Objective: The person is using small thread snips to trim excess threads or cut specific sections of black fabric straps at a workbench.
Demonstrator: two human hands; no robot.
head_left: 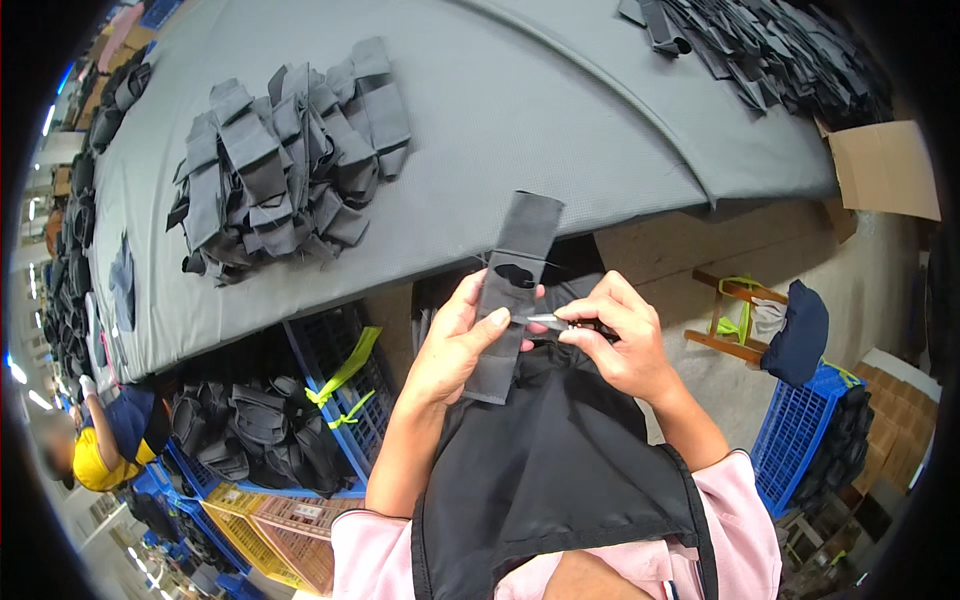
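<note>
Head view: a dark grey fabric strip [512,290] is held upright in front of the body by the left hand [455,345], thumb and fingers closed on its lower half. Its long axis runs near vertical, tilted slightly right at the top. A small metal thread snip [548,320] is pinched in the right hand [620,340], its tip touching the strip's right edge just beside the left thumb. A pile of similar grey pieces [285,150] lies on the grey table [560,120], well apart.
</note>
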